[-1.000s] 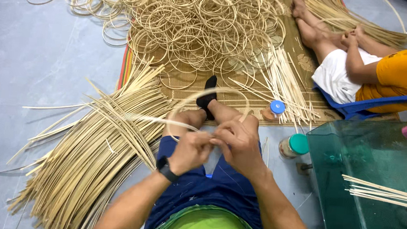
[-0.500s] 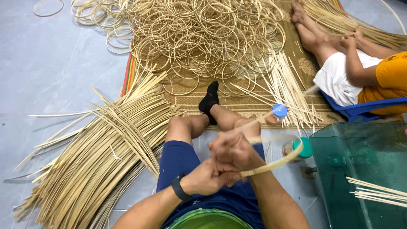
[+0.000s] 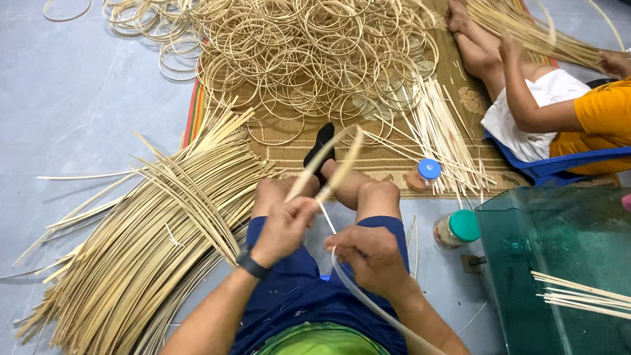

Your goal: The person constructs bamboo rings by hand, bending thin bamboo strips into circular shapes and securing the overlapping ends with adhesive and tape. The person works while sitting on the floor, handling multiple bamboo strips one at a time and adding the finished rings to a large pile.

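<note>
My left hand (image 3: 284, 226) and right hand (image 3: 369, 257) pinch a cane strip (image 3: 335, 168), fingers pressed together; light, springy, best gripped near the crossing ends.

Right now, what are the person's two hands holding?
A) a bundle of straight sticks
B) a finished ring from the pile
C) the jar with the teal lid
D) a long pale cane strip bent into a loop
D: the left hand and right hand both grip one cane strip, which curves up over the knees, while the jar with the teal lid stands untouched on the floor.
</note>
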